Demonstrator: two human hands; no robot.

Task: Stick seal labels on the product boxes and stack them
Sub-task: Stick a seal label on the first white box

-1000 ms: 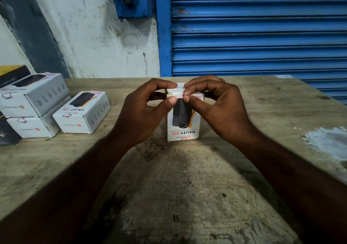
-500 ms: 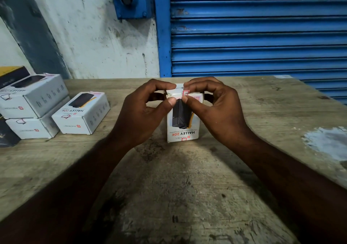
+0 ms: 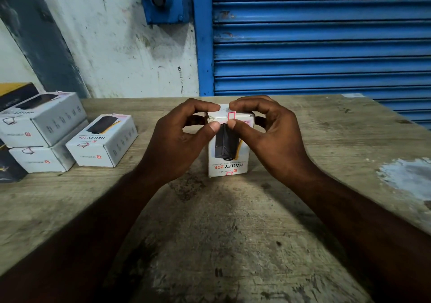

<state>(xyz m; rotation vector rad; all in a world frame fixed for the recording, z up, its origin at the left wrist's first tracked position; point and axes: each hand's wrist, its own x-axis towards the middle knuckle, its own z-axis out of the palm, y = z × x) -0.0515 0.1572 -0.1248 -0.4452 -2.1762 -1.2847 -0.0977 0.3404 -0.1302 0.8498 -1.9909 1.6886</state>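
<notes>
Both pinching the upright HALLEY 20K box (image 3: 228, 165): your left hand (image 3: 177, 139) steadies it, your right hand (image 3: 272, 137) thumbs the seal label (image 3: 231, 116) down over its top edge

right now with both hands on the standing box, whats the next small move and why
Probably rub the thumb of the right hand down over the seal label to fix it. The label bends over the top front edge of the box, which stands on the table, and the left hand steadies the top. A label already shows at the bottom edge.
</notes>
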